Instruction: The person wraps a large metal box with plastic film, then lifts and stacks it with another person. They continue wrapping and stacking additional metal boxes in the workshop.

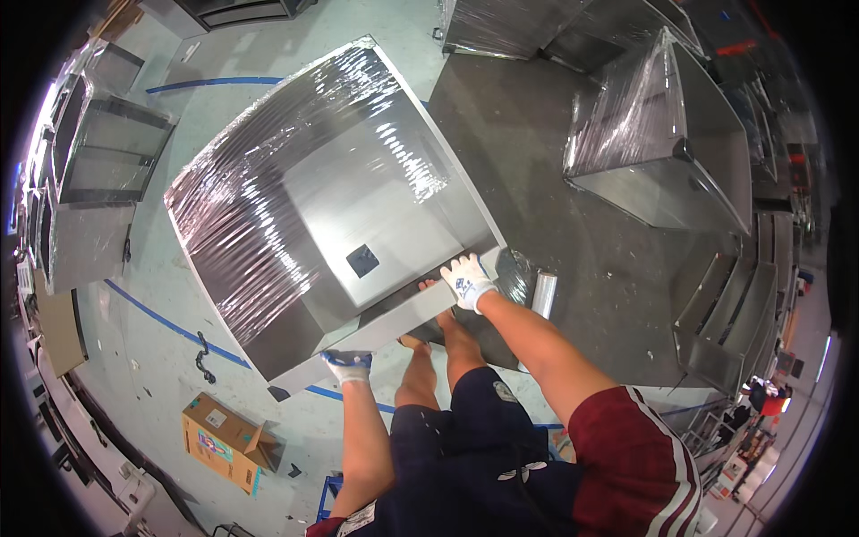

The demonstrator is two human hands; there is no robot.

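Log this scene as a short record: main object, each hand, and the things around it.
Main object: large grey metal box, partly wrapped in clear film
Left hand: gloved, at the left end of the box's near panel
Right hand: gloved, toward that panel's right end
Right of box: roll of clear film
Lower left: cardboard box on the floor
Upper right: another film-wrapped metal unit

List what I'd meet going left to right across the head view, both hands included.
Cardboard box → gloved left hand → gloved right hand → film roll → grey stepped metal piece.
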